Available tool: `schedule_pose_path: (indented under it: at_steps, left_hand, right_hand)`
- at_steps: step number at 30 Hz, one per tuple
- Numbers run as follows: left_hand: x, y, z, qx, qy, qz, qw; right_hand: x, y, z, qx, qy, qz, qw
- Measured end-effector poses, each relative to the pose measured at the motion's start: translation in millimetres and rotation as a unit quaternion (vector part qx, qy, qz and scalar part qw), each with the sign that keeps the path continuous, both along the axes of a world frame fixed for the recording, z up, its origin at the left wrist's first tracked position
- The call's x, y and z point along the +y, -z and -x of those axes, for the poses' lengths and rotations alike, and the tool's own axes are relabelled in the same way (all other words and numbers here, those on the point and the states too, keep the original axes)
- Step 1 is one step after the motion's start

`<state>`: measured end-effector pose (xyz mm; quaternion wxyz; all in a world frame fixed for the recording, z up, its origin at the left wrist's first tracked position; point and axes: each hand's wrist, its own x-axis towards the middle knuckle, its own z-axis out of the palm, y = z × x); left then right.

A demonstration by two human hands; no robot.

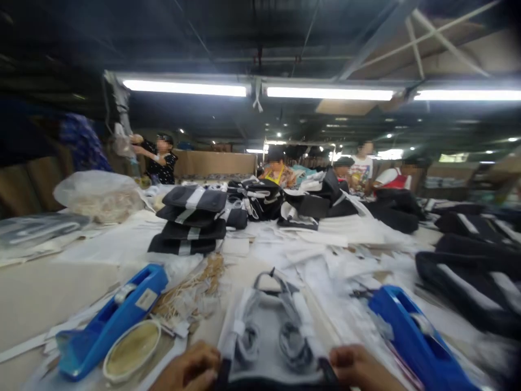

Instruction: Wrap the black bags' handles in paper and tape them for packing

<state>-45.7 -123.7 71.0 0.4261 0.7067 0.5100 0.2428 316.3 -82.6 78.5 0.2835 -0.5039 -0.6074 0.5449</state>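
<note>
Black-edged packet with grey straps (271, 336) sits at near centre, your left hand (185, 370) and right hand (358, 368) curled at its edge, fingers closed, grip unclear. Keep it square to you. Counted: two blue tape dispensers (112, 320), four stacked black bags (191, 220).
</note>
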Motion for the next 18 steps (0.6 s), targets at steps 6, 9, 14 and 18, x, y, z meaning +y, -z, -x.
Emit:
schedule_pose_path:
  at_steps: [6,9,14,18]
  left_hand:
    - [-1,-17.0,-13,0.041,-0.029,0.043,0.998]
    - [-2,-16.7,-21,0.112,-0.072,0.027,0.991]
    - [-7,-10.1,-35,0.119,-0.141,-0.031,0.982]
    - [-12,-1.0,-39,0.096,-0.181,-0.053,0.977]
  right_hand:
    - [-37,3.8,8,-0.007,0.136,0.041,0.990]
    - [-42,0.9,18,-0.023,0.186,0.021,0.982]
    - [-50,7.1,24,-0.062,0.235,-0.073,0.967]
    - [-53,8.8,27,-0.069,0.251,-0.091,0.961]
